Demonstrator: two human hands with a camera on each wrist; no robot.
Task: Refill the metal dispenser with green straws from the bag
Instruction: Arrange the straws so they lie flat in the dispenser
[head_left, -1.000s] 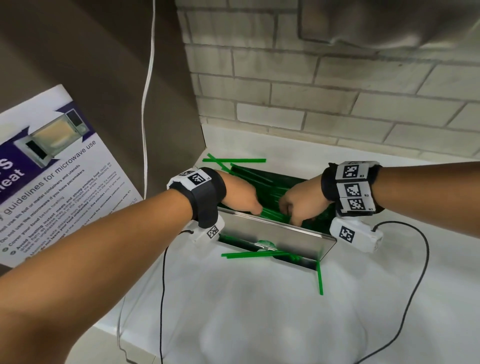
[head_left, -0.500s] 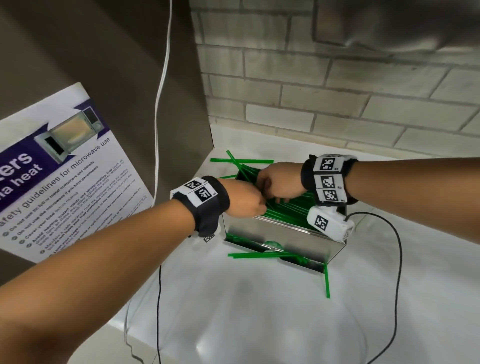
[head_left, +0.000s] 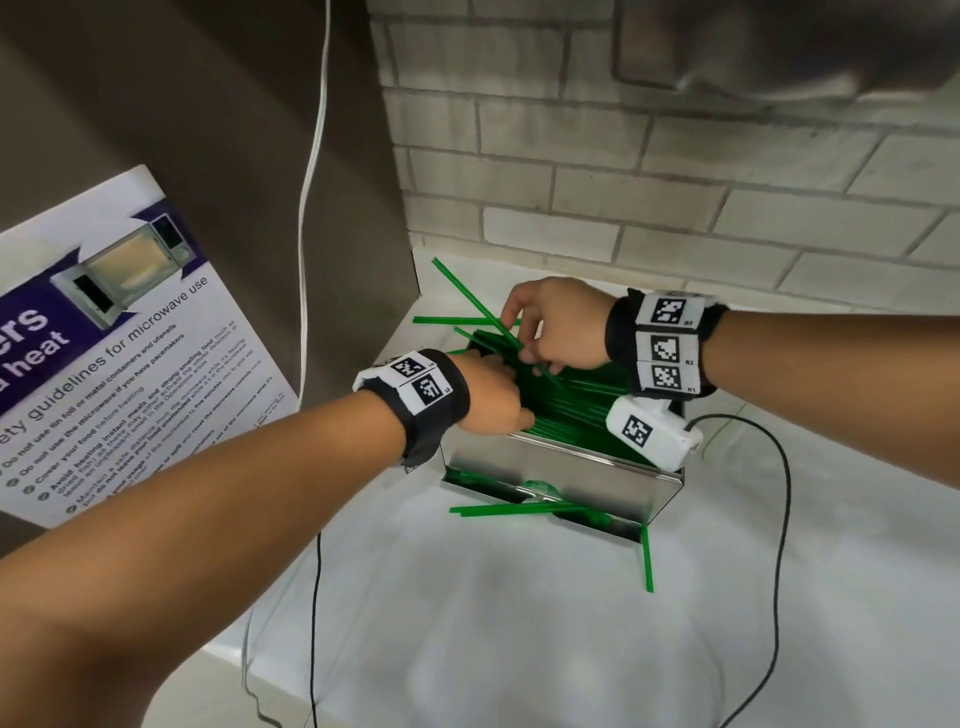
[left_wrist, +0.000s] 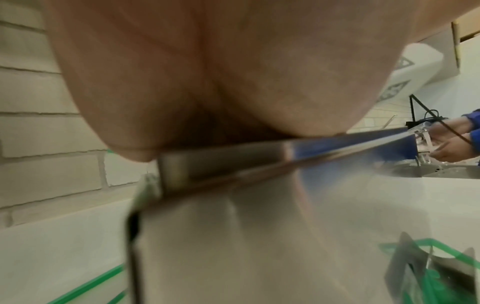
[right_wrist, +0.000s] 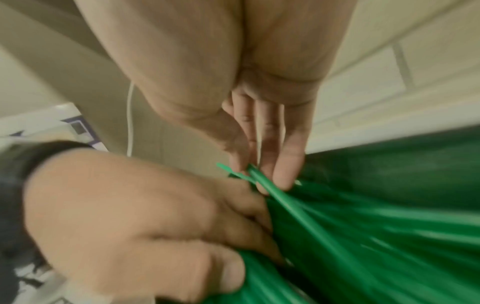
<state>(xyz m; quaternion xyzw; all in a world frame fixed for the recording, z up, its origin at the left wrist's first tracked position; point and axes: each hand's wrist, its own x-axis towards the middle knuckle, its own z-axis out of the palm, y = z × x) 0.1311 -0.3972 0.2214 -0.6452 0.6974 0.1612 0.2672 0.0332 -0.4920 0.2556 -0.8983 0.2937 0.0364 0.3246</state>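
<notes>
the dispenser (head_left: 561, 475) is polished metal, shiny like a mirror. the straws (head_left: 566, 402) look like smooth glossy green plastic. the counter (head_left: 519, 623) is white and matt. the wall (head_left: 675, 182) is rough painted brick. the poster (head_left: 119, 332) is smooth paper.

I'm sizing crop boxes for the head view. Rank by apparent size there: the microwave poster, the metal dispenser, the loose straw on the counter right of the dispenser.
1. Microwave poster
2. Metal dispenser
3. Loose straw

The poster is cut off at the frame edge.

A microwave safety poster (head_left: 104, 353) leans left of a white cord (head_left: 311, 208), before a brick wall (head_left: 649, 171).
</notes>
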